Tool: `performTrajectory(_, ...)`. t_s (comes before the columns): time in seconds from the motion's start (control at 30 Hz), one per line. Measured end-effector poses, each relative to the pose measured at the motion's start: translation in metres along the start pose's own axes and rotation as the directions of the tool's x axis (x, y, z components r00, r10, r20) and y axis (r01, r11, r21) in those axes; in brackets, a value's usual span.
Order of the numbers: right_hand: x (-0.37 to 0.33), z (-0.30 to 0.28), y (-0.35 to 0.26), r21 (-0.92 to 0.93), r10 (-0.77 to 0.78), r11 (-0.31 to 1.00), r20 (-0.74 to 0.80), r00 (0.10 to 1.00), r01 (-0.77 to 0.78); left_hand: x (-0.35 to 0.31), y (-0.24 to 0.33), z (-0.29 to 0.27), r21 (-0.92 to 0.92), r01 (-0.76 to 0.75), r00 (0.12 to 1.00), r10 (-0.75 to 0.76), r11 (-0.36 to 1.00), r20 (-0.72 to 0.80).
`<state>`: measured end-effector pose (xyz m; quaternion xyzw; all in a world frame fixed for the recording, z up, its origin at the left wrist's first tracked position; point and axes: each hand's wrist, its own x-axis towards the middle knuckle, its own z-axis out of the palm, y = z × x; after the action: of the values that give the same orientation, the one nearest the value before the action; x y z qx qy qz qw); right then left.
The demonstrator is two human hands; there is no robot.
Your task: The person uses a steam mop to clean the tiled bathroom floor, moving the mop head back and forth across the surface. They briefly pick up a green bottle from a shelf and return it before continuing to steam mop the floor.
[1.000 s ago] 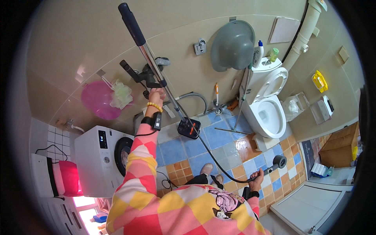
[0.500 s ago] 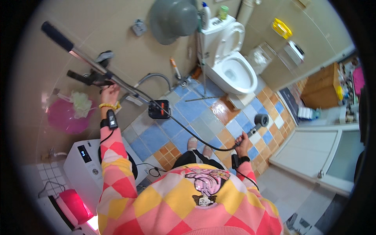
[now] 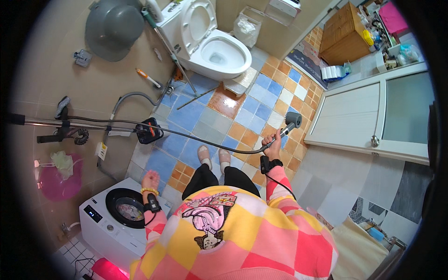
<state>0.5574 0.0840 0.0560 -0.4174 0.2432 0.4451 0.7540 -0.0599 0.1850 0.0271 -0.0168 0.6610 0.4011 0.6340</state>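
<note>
Holding the shower head out right of the toilet, the right hand wraps its handle, probably keeping knuckles off the head. Hose runs to the toilet's left, I guess with slack for reach. Left hand, also left of the toilet, is empty, loosely uncurled.

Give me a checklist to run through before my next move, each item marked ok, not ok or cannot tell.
1. Right hand gripping the grey showerhead: ok, its grip is closed around the lower part.
2. Left hand free: ok, it holds nothing, near the washing machine.
3. Dark hose free of kinks: ok along the stretch in view.
4. Water off: cannot tell; no spray shows.
5. Toilet lid down: not ok, it is raised.
6. Floor tiles dry: cannot tell; some look shiny.
</note>
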Motion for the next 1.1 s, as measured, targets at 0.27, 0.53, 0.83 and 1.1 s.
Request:
performTrajectory(0.27,-0.007,-0.094,-0.077,0.176,-0.145,0.969,-0.167,0.975,0.174,-0.087,-0.065,0.051,0.327,0.046,0.993,-0.078,0.944,0.085)
performTrajectory(0.53,-0.048,-0.194,-0.111,0.201,-0.281,0.910,-0.348,0.894,0.364,-0.098,-0.085,0.049,0.494,-0.014,0.983,-0.078,0.869,0.166)
performTrajectory(0.83,-0.108,-0.293,-0.100,0.243,-0.222,0.907,-0.416,0.882,0.343,-0.117,-0.156,-0.028,0.576,0.036,0.968,-0.172,0.817,0.183)
performTrajectory(1.1,-0.127,-0.345,-0.098,0.267,-0.213,0.897,-0.437,0.874,0.352,-0.143,-0.195,-0.098,0.666,0.092,0.982,-0.178,0.740,0.062)
